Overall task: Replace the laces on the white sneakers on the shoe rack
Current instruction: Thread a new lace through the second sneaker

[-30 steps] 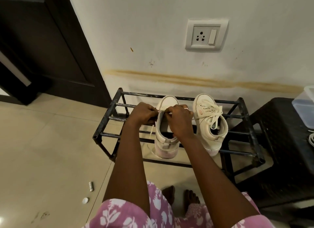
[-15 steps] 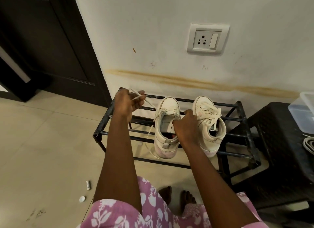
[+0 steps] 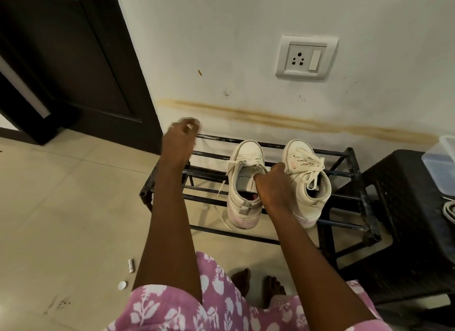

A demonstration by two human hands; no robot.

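Two white sneakers stand on a low black metal shoe rack [image 3: 354,168] against the wall. The left sneaker [image 3: 247,150] has its lace [image 3: 220,190] loosened, with ends hanging through the rack bars. My right hand [image 3: 273,185] grips this sneaker's right side at the opening. My left hand [image 3: 178,141] is raised above the rack's left end, blurred, with fingers curled and pinching a bit of white lace. The right sneaker [image 3: 310,200] is fully laced with a bow on top.
A black plastic stool [image 3: 406,207] right of the rack carries a clear box [image 3: 440,168] and a white cord [image 3: 449,211]. A dark door [image 3: 73,59] is at left. A small cylinder [image 3: 131,266] and a white cap [image 3: 122,285] lie on the tiles. My bare feet [image 3: 242,279] are below.
My left hand left the sneaker and drew the lace up and to the left, past the rack's corner. My right hand shifted to hold the sneaker's right side.
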